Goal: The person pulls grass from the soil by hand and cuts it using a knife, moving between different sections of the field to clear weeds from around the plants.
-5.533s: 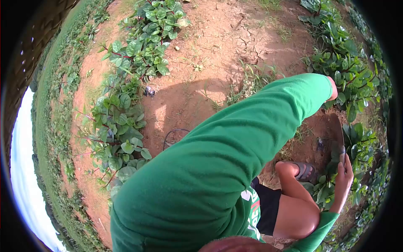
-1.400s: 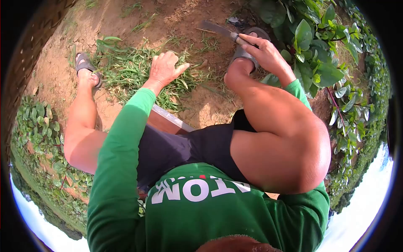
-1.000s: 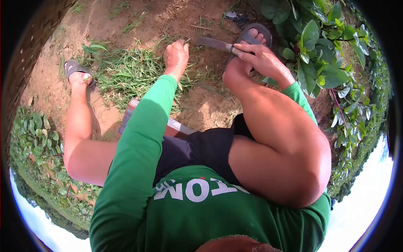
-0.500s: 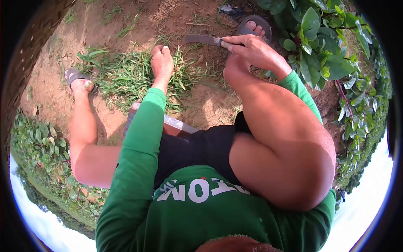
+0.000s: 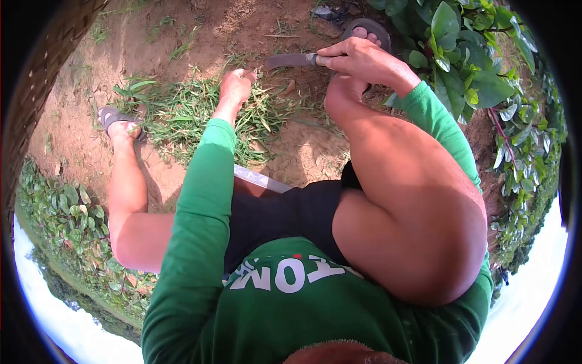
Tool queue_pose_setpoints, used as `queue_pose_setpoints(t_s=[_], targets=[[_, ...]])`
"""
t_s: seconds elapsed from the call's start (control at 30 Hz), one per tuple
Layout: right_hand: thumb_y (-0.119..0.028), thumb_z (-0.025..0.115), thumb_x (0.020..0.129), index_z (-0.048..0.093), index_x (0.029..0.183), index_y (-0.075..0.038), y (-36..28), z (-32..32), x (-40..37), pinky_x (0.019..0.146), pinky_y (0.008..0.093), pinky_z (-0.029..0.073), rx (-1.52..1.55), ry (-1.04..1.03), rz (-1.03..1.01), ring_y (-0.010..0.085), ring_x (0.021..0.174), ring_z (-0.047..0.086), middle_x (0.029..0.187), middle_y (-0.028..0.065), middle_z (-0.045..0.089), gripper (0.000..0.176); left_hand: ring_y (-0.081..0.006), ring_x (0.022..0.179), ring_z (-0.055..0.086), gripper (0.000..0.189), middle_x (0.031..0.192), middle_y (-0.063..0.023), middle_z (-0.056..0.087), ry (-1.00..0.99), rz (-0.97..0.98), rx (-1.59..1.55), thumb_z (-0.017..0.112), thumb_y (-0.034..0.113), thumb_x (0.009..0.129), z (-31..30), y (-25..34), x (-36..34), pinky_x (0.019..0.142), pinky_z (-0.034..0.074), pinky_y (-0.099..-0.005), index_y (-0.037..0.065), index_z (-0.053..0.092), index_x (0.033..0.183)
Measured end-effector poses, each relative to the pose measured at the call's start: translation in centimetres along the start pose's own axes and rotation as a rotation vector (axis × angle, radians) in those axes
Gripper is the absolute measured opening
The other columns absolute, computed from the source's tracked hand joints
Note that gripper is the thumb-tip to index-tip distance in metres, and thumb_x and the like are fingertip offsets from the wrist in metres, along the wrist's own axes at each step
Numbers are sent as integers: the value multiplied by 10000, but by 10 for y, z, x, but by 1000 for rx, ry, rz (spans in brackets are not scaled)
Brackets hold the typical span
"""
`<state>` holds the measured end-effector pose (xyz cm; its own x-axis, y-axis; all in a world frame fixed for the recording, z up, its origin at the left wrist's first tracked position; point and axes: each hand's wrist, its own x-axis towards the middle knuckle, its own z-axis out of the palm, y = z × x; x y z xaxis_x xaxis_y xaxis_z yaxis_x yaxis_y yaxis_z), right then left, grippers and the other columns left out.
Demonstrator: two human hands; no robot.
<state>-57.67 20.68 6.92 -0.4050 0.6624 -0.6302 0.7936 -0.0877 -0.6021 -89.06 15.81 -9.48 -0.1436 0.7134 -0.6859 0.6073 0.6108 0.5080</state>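
Observation:
My right hand (image 5: 357,60) is wrapped round the handle of a knife (image 5: 290,60), whose dull brownish blade points left, just above the soil. It is close to my right foot in a dark sandal (image 5: 370,35). To the left, my left hand (image 5: 236,88) is closed with its fingers curled in, over a heap of loose green grass (image 5: 194,115). Whatever its fingers grip, if anything, is too small to make out. The knife tip lies a short way right of this hand.
Leafy plants (image 5: 470,67) crowd the right side, with more plants (image 5: 60,206) at left. Reddish-brown soil (image 5: 309,151) lies between my legs. A low seat with a pale edge (image 5: 260,179) is under me. My left sandal (image 5: 115,117) stands beside the grass. A woven brim (image 5: 42,73) borders the view.
My left hand has dropped slightly and turned, its fingers now curled toward the right. My right hand and the knife have shifted only a little, the blade now lying more level.

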Motion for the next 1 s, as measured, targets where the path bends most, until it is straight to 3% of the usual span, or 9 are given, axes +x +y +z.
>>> queue_pose_setpoints(t_s=[0.07, 0.17, 0.4, 0.5, 0.53, 0.8, 0.9, 0.93, 1.0], targets=[[-394, 632, 1010, 666, 1399, -152, 11, 1, 3, 793, 323, 507, 41, -14, 43, 137, 825, 642, 836, 34, 674, 460, -222, 989, 684, 311, 1074, -128, 760, -62, -29, -27, 719, 309, 964, -2, -9, 8, 914, 504, -380, 68, 746, 1160], [-432, 655, 980, 693, 1364, -174, -4, 7, 7, 900, 351, 513, 90, -59, 114, 205, 942, 688, 998, 87, 747, 464, -220, 1023, 674, 329, 1114, -128, 756, -95, -46, -56, 720, 298, 971, -2, 0, 9, 944, 492, -381, 48, 733, 1183], [-431, 638, 999, 676, 1390, -180, 9, 7, 11, 867, 338, 512, 128, -97, 135, 178, 909, 672, 942, 71, 721, 466, -214, 1024, 679, 315, 1110, -142, 760, -93, -5, -76, 746, 271, 951, -1, -12, 14, 936, 496, -386, 55, 748, 1179], [-424, 652, 1006, 689, 1376, -181, 5, 17, 23, 830, 355, 512, 87, -78, 75, 180, 854, 647, 869, 50, 686, 444, -213, 1027, 680, 321, 1116, -143, 760, -93, -122, -86, 749, 277, 947, -5, 6, 2, 939, 494, -385, 54, 748, 1178], [-429, 650, 1005, 695, 1366, -187, 7, 19, 23, 827, 360, 514, 95, -62, 52, 188, 845, 651, 868, 55, 691, 437, -212, 1028, 678, 323, 1120, -138, 759, -91, -55, -75, 751, 281, 944, -5, 4, 1, 939, 492, -379, 54, 749, 1174], [-434, 644, 1003, 687, 1374, -170, 6, 23, 22, 857, 348, 518, 115, -68, 71, 202, 901, 678, 916, 76, 718, 457, -209, 1016, 667, 311, 1102, -125, 756, -110, -70, -34, 730, 281, 960, -8, 9, 1, 944, 484, -379, 39, 745, 1155], [-420, 643, 1002, 690, 1364, -167, 9, 31, 22, 864, 359, 521, 63, 0, -9, 233, 914, 694, 914, 108, 730, 445, -197, 990, 666, 301, 1075, -113, 758, -125, -26, -17, 731, 284, 960, -10, 6, 8, 920, 490, -378, 47, 746, 1145], [-368, 635, 995, 714, 1313, -161, 10, 36, 23, 872, 397, 531, -50, 62, -133, 303, 935, 711, 925, 163, 737, 388, -194, 983, 666, 300, 1066, -109, 759, -132, -24, -6, 732, 286, 960, -11, 6, 9, 911, 492, -379, 48, 746, 1142], [-334, 625, 986, 732, 1259, -152, 2, 37, 34, 867, 427, 536, -136, 67, -179, 347, 936, 705, 924, 184, 732, 344, -182, 958, 661, 293, 1039, -92, 759, -145, -20, 13, 734, 290, 959, -13, 5, 5, 893, 492, -369, 49, 746, 1124]])
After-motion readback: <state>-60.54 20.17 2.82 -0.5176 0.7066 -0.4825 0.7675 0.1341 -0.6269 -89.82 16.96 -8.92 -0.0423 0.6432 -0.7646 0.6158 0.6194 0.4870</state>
